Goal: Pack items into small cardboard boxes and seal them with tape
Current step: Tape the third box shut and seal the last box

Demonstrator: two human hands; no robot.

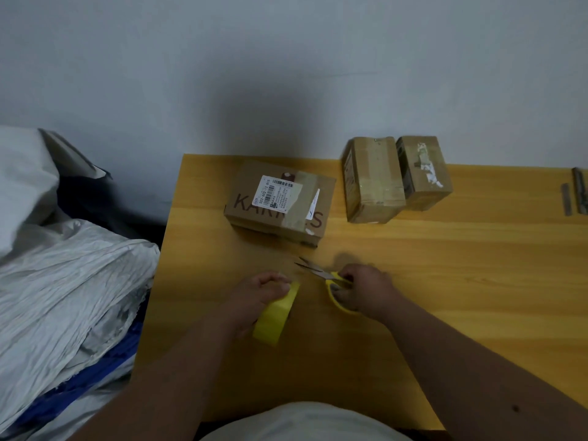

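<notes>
Near edge of table: left hand grasps the yellow tape roll, roll on edge, fingers curled over its top. Right hand has fingers thru the yellow scissors handles, blades parted, tips aimed up-left toward the gap just above the roll. Can't see a pulled strip between roll and blades, too dim/blurred. Judgement: cut step, w/ the tape end lying left of the blades, so right hand does the closing and left keeps tension. Beyond, mid table near left edge: printed box w/ white label, flaps look taped, long axis roughly left-right, nearest to left hand. Far edge: two small boxes side by side, touching, both taped. Bare wood between hands and printed box and to the right gives room. Metal strips at far right edge. Off table left: crumpled grey bags.
</notes>
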